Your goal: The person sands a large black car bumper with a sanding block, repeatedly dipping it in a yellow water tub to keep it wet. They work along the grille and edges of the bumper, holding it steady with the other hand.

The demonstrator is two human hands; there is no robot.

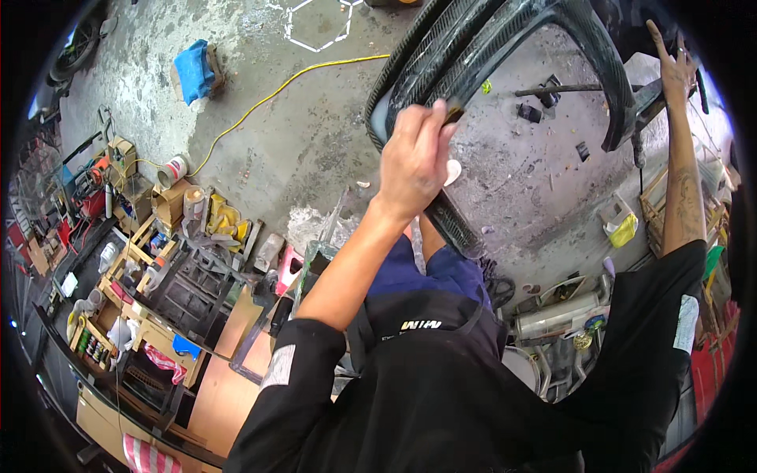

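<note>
A large dark carbon-fibre body panel (441,59), with long slots and a woven pattern, fills the upper right of the head view. My left hand (414,158) is closed at its near left corner, fingers bent together. A small dark brown piece shows at the fingertips, but what it is cannot be made out. Whitish smears mark the panel's surface. My right hand (676,71) lies at the far right end of the panel, its fingers stretched and spread. A narrow woven strip (453,225) of the panel slants down below my left hand.
A yellow cable (292,77) crosses the stained concrete floor. To the left lie a blue cloth bundle (194,72), a can (173,169) and wooden racks (162,315) crowded with tools. A silver muffler (560,315) lies near my right side, a yellow-white container (620,222) beyond it.
</note>
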